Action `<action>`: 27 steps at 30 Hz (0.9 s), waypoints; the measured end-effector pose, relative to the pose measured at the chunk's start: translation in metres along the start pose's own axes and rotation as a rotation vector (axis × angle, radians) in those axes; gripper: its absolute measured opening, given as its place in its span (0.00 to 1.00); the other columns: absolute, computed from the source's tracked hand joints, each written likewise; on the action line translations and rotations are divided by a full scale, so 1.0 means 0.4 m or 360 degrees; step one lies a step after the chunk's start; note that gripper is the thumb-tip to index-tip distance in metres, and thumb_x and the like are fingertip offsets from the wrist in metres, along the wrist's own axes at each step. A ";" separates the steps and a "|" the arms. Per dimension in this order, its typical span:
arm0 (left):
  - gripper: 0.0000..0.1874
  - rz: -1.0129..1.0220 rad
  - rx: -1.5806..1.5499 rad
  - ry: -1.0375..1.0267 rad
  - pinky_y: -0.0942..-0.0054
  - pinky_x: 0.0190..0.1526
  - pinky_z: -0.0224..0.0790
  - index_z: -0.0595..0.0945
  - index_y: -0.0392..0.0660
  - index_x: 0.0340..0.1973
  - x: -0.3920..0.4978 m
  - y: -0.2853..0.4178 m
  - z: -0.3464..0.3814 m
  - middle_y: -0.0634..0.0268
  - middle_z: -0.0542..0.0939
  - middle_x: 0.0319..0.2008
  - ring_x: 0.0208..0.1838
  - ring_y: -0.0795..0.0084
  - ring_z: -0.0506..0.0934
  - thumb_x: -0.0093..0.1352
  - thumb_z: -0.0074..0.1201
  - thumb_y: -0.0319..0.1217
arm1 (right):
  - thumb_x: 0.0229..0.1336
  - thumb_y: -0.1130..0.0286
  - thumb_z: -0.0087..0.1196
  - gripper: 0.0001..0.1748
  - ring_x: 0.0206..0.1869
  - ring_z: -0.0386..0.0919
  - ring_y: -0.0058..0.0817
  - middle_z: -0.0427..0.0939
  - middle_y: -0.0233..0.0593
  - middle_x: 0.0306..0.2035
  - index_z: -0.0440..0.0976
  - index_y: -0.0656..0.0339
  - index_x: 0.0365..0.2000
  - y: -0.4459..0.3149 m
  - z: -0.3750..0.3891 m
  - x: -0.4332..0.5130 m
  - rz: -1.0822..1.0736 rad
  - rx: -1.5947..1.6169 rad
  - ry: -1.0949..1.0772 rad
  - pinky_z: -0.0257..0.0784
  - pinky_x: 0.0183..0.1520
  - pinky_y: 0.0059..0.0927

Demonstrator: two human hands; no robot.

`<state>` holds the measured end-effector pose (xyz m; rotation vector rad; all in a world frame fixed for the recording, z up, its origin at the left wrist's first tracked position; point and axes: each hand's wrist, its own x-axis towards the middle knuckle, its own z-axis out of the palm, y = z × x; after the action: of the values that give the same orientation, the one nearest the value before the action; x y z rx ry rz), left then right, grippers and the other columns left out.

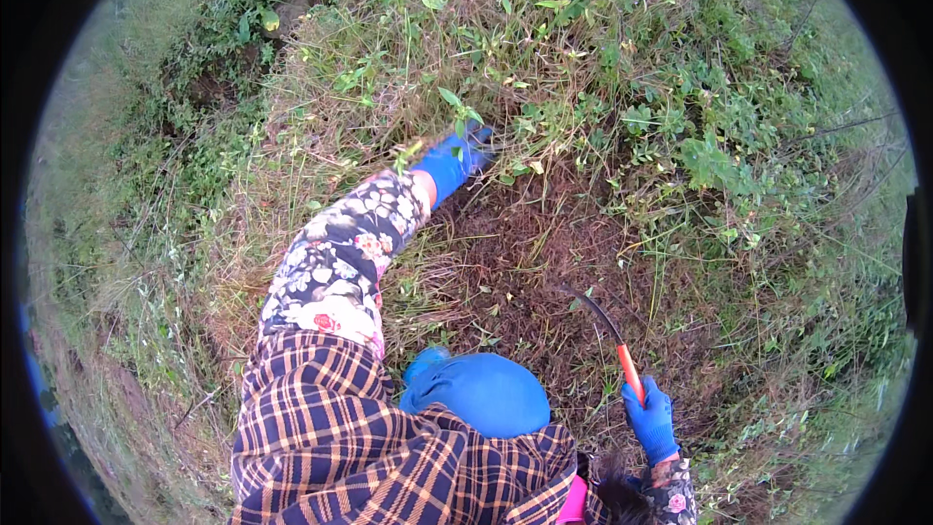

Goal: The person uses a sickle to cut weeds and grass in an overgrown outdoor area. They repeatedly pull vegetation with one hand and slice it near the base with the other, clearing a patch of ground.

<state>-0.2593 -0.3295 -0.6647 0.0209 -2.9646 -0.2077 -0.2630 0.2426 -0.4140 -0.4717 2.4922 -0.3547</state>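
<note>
My left hand (457, 160), in a blue glove, reaches out to the edge of the uncut weeds and grass (466, 73). Its fingers are partly hidden among stems and leaves, so whether they grip any cannot be told. At the lower right, my right hand (649, 415), also gloved in blue, is closed round the orange handle of a sickle (630, 373). The sickle's dark curved blade (599, 312) points up and to the left, over brown ground (532, 270) with short stubble and loose plant bits.
A blue-clothed knee (481, 390) and plaid cloth (328, 437) fill the lower middle. Dense green plants (707, 160) stand at the right, with thin bare twigs (838, 130) among them. More bushes (211, 65) and some rock-like dark patches lie at the upper left.
</note>
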 end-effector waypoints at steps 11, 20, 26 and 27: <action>0.27 -0.0319 0.0758 -0.0155 0.53 0.61 0.65 0.74 0.51 0.66 -0.044 -0.129 -0.243 0.59 0.75 0.61 0.60 0.58 0.74 0.70 0.50 0.29 | 0.72 0.56 0.54 0.16 0.16 0.66 0.17 0.68 0.27 0.18 0.69 0.58 0.36 -0.380 0.205 0.475 -0.0095 0.1171 -0.0271 0.66 0.19 0.25; 0.21 -0.0346 0.0562 -0.0156 0.55 0.61 0.66 0.79 0.49 0.58 -0.039 -0.132 -0.247 0.60 0.78 0.54 0.58 0.59 0.76 0.69 0.51 0.30 | 0.71 0.52 0.53 0.19 0.14 0.65 0.21 0.67 0.28 0.18 0.66 0.57 0.32 -0.616 0.388 0.776 -0.0084 0.1138 -0.0615 0.67 0.16 0.30; 0.18 -0.0530 0.0694 -0.0150 0.56 0.58 0.67 0.81 0.53 0.55 -0.070 -0.188 -0.212 0.59 0.80 0.52 0.57 0.59 0.76 0.70 0.52 0.30 | 0.69 0.52 0.57 0.22 0.18 0.73 0.26 0.75 0.36 0.20 0.72 0.65 0.40 -0.325 0.440 0.322 0.0160 0.0549 -0.0390 0.69 0.24 0.37; 0.18 -0.0549 0.0644 -0.0142 0.56 0.58 0.67 0.81 0.54 0.55 -0.072 -0.190 -0.204 0.59 0.79 0.53 0.58 0.59 0.76 0.70 0.52 0.30 | 0.69 0.53 0.58 0.21 0.21 0.74 0.23 0.75 0.35 0.21 0.72 0.64 0.39 -0.260 0.419 0.241 0.0234 0.0494 -0.0466 0.70 0.25 0.33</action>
<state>-0.2169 -0.4154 -0.6004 0.5881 -3.0143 0.3615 -0.2139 0.0850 -0.5590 -0.1957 2.1244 -0.5596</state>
